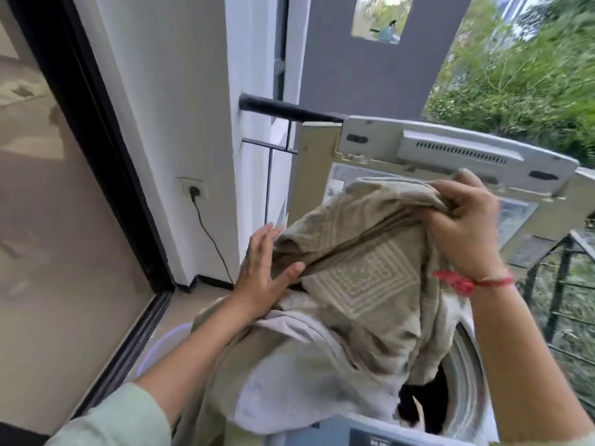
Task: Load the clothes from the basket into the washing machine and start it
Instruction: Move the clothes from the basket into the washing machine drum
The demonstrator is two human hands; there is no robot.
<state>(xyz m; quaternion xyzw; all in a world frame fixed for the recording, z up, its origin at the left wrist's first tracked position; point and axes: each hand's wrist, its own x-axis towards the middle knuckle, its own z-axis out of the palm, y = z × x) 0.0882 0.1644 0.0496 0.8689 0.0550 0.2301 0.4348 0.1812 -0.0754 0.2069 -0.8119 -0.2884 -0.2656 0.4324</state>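
Observation:
A large beige cloth [360,272] with a white diamond pattern hangs over the top-loading washing machine's drum [463,375]. My right hand [463,226] grips a bunched fold of it up high, near the raised lid [450,149]. My left hand [267,268] lies with straight fingers against the cloth's left side, its thumb tucked under a fold. A white garment [289,365] drapes over the machine's front left rim, under the beige cloth. Something dark lies inside the drum. The pale rim of the basket [167,342] shows low on the left, behind my forearm.
A white wall [167,123] with a socket and plugged cord [193,191] stands left of the machine. A dark-framed sliding door [96,140] is further left. A black balcony railing [553,300] and greenery lie to the right. The control panel [386,439] shows at the bottom edge.

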